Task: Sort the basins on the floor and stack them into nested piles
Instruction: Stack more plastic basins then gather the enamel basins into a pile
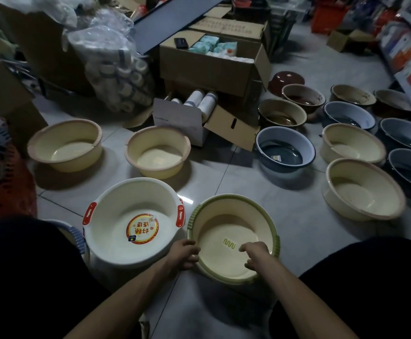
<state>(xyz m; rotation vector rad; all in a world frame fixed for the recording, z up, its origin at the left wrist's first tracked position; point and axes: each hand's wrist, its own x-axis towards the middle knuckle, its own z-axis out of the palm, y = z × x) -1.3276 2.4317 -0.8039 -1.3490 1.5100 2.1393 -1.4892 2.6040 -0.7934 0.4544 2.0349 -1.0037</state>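
We clasp the round green-rimmed cream plastic basin (226, 197) by its near rim, left hand (186, 254) and right hand (256, 255). The white red-handled basin (136, 182) sits just left of it.

Dim indoor light, soft shadows beside the basins, glare on the floor tiles (304, 206), wide-angle bending and blur at edges.

Pale tiled floor (224, 172). Standing on it, apart: two cream basins (65, 145) at left, a white basin (136, 216) nearer, and grey basins (285, 149), brown basins (282, 113) and further cream ones at right. Boxes (209, 67) stand behind.
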